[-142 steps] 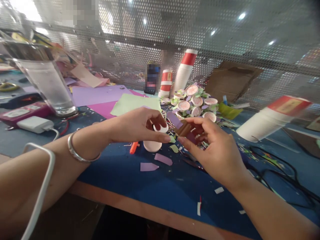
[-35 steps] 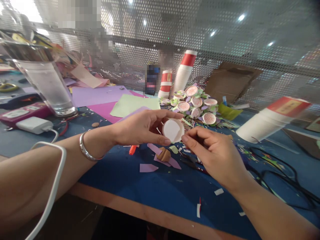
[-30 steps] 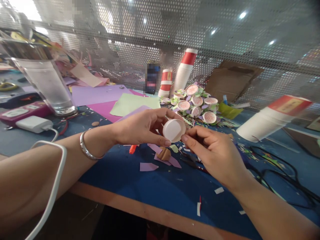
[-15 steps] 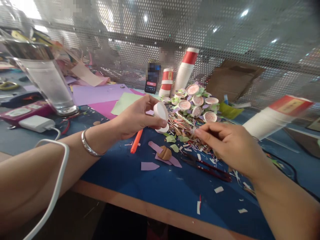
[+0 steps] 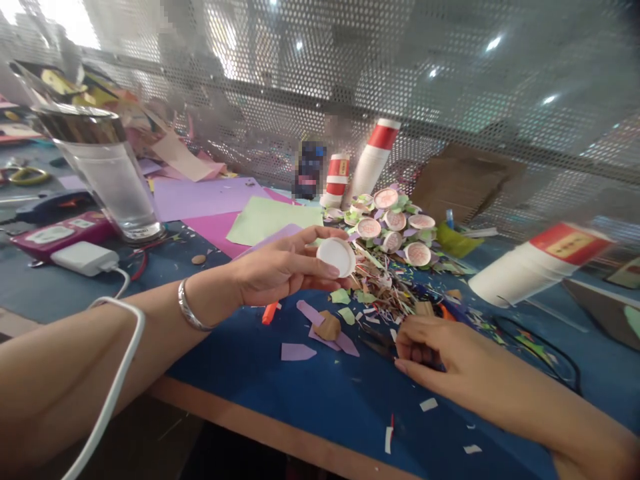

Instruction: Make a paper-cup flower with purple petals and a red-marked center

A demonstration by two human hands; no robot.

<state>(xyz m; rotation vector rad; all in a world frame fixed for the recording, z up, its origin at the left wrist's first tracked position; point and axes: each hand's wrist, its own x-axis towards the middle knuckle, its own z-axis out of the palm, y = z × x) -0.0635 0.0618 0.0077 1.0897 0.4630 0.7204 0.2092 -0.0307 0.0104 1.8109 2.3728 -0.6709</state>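
Note:
My left hand [image 5: 280, 270] pinches a white round paper disc with a raised rim [image 5: 337, 258], which looks like the cut-off bottom of a paper cup. Its hollow face is turned toward me. Lower on the right, my right hand [image 5: 435, 350] has its fingers curled around the handles of a pair of scissors; the dark blades [image 5: 377, 341] point left and the handles are mostly hidden. Between the hands lie purple paper strips [image 5: 299, 351], a brown paper piece [image 5: 327, 327] and green scraps [image 5: 345, 313]. Beyond them is a heap of printed paper discs [image 5: 395, 220].
Red-and-white paper cup stacks [image 5: 543, 263] lie at right and stand behind the heap. A glass of water [image 5: 107, 173], a pink power strip [image 5: 63, 230] and a white charger [image 5: 85, 257] are at left. Its white cable crosses over my left forearm. Coloured paper sheets [image 5: 210, 197] lie behind.
My right hand has come down from the scrap pile onto the scissors. In my left hand, the white disc has turned to face me and moved slightly right and down.

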